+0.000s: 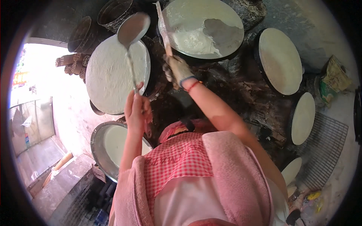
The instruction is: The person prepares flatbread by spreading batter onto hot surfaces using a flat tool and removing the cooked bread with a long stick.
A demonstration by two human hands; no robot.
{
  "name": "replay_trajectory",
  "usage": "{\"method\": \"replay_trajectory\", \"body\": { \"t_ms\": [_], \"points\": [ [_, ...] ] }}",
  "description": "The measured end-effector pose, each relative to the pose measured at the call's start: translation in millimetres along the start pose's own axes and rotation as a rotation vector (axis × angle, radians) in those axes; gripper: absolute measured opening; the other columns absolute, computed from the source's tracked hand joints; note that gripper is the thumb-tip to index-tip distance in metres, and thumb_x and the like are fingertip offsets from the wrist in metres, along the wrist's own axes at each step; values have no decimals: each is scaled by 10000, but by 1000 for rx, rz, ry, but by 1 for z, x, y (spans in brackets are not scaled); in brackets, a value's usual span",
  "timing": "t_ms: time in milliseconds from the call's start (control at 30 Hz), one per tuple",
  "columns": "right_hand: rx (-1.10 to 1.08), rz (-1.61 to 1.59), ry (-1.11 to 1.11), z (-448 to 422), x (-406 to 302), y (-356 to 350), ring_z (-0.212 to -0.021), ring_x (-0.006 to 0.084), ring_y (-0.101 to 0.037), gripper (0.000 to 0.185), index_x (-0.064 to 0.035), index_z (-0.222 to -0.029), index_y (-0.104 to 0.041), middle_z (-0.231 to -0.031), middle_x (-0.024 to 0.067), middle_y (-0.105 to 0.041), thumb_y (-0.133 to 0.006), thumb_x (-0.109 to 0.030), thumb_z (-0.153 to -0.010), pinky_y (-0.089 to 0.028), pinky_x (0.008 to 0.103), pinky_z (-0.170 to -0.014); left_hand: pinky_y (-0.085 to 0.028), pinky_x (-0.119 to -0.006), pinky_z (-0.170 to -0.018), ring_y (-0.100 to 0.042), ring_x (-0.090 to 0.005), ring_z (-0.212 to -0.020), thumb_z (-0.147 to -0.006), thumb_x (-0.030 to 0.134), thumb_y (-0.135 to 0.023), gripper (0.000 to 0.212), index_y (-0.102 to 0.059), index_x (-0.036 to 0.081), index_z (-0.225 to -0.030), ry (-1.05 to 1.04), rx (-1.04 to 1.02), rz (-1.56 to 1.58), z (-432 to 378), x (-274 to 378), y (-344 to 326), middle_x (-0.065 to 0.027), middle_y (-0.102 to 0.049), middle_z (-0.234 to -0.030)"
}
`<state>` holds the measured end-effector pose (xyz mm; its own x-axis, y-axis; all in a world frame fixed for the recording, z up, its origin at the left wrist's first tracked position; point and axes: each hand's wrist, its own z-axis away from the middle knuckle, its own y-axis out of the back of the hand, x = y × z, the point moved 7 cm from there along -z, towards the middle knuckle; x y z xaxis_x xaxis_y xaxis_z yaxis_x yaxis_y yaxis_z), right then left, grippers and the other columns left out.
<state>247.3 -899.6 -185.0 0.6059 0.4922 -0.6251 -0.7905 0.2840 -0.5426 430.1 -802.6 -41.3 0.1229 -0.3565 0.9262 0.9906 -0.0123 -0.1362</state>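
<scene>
Bare, my left hand [137, 108] grips the handle of a metal ladle [133, 29], whose bowl is raised above the far edge of a round pan coated with white batter [109, 76]. My right hand [176, 69], in a soiled glove, holds a flat wooden stick [164, 31] that reaches upward over the left edge of a second round pan [183, 17]. White batter covers part of that pan, and a grey patch shows at its right. Beside my left forearm stands a metal basin [97, 152] with white liquid inside.
More round pans with pale surfaces [280, 62], [303, 118] line the right side, near a wire rack [331, 149]. Dark buckets [116, 14] stand at the back left, above stacked perforated coal briquettes [75, 62]. A pale wall and a bright opening lie at the left.
</scene>
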Motion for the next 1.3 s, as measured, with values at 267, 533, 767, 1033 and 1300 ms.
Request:
{"method": "replay_trajectory", "body": {
  "t_ms": [267, 533, 767, 1033, 1300],
  "points": [
    [272, 86, -39, 112, 30, 101, -440, 142, -447, 280, -123, -880, -574, -623, 6, -527, -618, -332, -1061, -341, 307, -407, -297, -242, -370, -286, -72, -444, -1169, 283, -391, 420, -485, 28, -1491, -54, 319, 266, 60, -39, 119, 1, -415, -709],
    [582, 958, 89, 101, -109, 267, -568, 274, -655, 356, -40, -928, -684, -738, 127, -698, -599, -377, -1003, -525, 431, -538, -307, -240, -411, -309, -71, -484, -1167, 301, -413, 419, -501, 50, -1491, -134, 256, 332, 78, -7, 118, 11, -420, -734],
    [581, 1543, 487, 159, -51, 199, -874, 467, -689, 550, -39, -1109, -710, -959, 253, -718, -446, -519, -1077, -544, 550, -785, -303, -231, -421, -326, -65, -507, -1162, 307, -439, 401, -543, 67, -1466, -129, 245, 327, 77, -12, 84, 22, -410, -738],
    [686, 1364, 324, 154, -134, 364, -1027, 450, -682, 568, -34, -1135, -718, -1070, 258, -723, -390, -495, -1089, -551, 553, -865, -251, -225, -434, -263, -53, -512, -1139, 253, -500, 386, -558, 44, -1459, -124, 310, 233, 88, -18, 0, 54, -341, -719],
    [73, 651, 116, 116, -177, 315, -475, 119, -552, 299, -100, -1214, -681, -725, 36, -651, -599, -344, -1063, -412, 295, -391, -275, -210, -463, -329, -38, -552, -1135, 236, -511, 434, -514, 19, -1510, -156, 339, 81, 101, -9, -127, 49, -429, -781]
  ]
}}
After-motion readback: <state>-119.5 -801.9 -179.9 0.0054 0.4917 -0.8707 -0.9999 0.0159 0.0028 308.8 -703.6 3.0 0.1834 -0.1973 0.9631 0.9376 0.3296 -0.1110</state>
